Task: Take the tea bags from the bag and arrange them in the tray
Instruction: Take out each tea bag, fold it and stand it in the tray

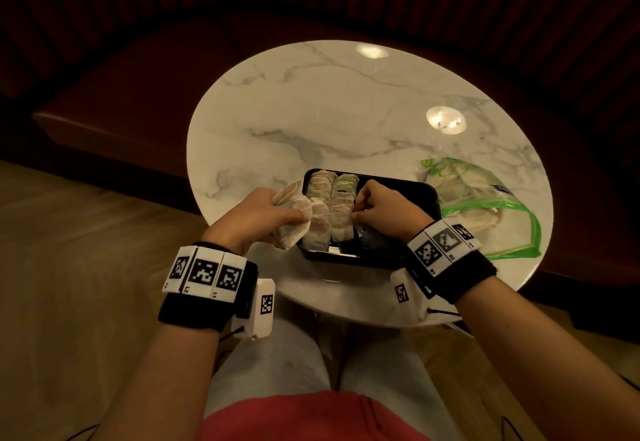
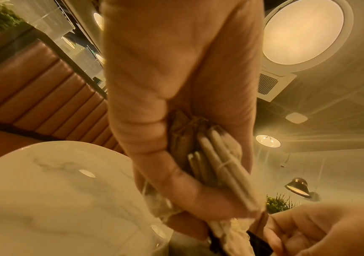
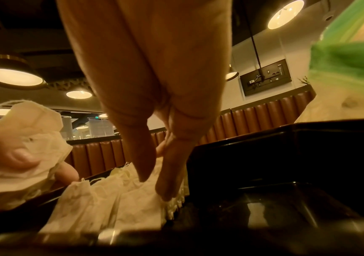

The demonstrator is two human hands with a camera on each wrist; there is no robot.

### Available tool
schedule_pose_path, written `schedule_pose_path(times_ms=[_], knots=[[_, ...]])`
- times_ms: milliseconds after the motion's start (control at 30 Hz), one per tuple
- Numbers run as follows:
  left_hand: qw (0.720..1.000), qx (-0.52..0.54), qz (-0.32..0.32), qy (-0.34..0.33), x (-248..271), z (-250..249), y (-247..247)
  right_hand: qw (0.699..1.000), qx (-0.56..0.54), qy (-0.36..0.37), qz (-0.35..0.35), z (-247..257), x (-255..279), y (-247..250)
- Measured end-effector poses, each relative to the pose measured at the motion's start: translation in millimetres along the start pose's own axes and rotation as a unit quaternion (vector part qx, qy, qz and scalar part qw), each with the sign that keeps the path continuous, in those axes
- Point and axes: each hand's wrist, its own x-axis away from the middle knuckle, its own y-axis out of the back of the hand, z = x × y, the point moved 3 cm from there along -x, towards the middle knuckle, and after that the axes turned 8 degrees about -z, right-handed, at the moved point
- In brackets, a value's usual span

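A black tray (image 1: 417, 187) sits near the front of the round marble table (image 1: 329, 111), and two rows of tea bags (image 1: 341, 205) fill its left part. At the tray's left edge my left hand (image 1: 294, 213) grips a stack of tea bags (image 1: 289, 232), which the left wrist view shows as a bundle (image 2: 220, 164) clamped between fingers and palm. Over the tray, my right hand (image 1: 360, 208) points its fingertips (image 3: 167, 190) down onto the right row of tea bags (image 3: 115, 204); nothing shows between them. The tray's right part (image 3: 286, 155) is bare.
A clear plastic bag with a green zip edge (image 1: 485, 198) lies right of the tray with more tea bags inside; it rises close by in the right wrist view (image 3: 347, 60). A padded bench curves behind the table. My legs are under its front edge.
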Motion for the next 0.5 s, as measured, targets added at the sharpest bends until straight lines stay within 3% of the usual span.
schedule_pose_path(times_ms=[133,333,500], knots=[[1.0,0.014,0.001,0.001,0,0,0,1.0,0.022,0.011,0.004,-2,4,5],[1.0,0.013,0.002,0.0,-1,1,0,0.975,0.164,0.019,0.151,0,12,-7],[1.0,0.013,0.002,-0.002,0,2,0,0.967,0.188,0.05,0.168,7,14,-12]])
